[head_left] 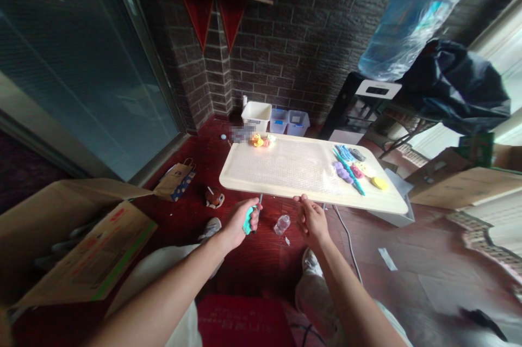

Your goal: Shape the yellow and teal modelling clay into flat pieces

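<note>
My left hand (pixel 238 223) is closed around a mint-green lump (pixel 247 220) that looks like soft clay, held just short of the table's near edge. Level with it, my right hand (pixel 314 221) has its fingers curled and pinched by the near edge; what they hold, if anything, I cannot make out. On the white table (pixel 391 200) a teal stick (pixel 354 179) lies across several coloured lumps: a blue one (pixel 345 152), a purple one (pixel 342 172) and a pink one (pixel 357 172). Beside them is a yellow disc (pixel 379 183).
A clear textured sheet (pixel 285 165) covers the table's middle. Small yellow figures (pixel 258 141) stand at its far left. Below lie a plastic bottle (pixel 281 224) and a cable (pixel 346 238). Cardboard boxes (pixel 118 249) flank the left; a water dispenser (pixel 354 102) stands behind right.
</note>
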{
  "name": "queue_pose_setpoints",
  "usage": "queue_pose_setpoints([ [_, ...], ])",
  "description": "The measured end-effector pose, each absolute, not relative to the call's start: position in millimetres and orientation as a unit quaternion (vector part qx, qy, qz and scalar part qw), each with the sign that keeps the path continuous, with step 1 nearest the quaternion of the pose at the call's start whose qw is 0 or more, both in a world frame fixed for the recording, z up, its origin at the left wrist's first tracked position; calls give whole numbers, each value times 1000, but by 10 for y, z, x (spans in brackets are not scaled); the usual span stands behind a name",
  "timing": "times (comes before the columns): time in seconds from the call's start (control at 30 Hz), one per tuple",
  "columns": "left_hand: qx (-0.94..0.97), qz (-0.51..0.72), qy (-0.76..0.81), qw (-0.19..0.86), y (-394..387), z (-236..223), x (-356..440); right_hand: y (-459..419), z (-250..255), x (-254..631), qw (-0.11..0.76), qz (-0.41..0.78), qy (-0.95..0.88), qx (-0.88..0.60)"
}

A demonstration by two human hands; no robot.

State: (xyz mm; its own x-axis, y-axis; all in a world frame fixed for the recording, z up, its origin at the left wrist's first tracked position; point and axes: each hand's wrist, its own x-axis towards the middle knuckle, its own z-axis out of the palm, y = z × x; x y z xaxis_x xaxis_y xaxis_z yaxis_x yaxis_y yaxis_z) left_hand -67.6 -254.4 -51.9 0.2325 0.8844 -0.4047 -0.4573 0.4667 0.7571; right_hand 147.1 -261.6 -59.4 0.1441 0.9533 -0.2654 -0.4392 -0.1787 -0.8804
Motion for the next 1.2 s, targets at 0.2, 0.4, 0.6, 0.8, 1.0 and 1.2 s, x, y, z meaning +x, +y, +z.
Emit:
queue_pose_setpoints([
  [0.2,233,447,429,750,-2535,-533,-685,-2550,-606,1547,596,609,-209,-480],
  [0.4,216,457,415,757,-2421,-517,-652,-2450,-614,1613,633,593,-173,-467],
  [0.6,199,462,402,765,-2270,-530,-652,-2215,-625,1786,642,601,-161,-448],
  [0.8,176,461,387,779,-2072,-543,-622,-1910,-603,1987,655,591,-158,-444],
  [1.0,159,476,391,772,-1848,-554,-552,-1642,-644,2057,655,559,-182,-475],
  [1.2,164,471,401,768,-1603,-516,-498,-1352,-691,2103,633,515,-220,-534],
])
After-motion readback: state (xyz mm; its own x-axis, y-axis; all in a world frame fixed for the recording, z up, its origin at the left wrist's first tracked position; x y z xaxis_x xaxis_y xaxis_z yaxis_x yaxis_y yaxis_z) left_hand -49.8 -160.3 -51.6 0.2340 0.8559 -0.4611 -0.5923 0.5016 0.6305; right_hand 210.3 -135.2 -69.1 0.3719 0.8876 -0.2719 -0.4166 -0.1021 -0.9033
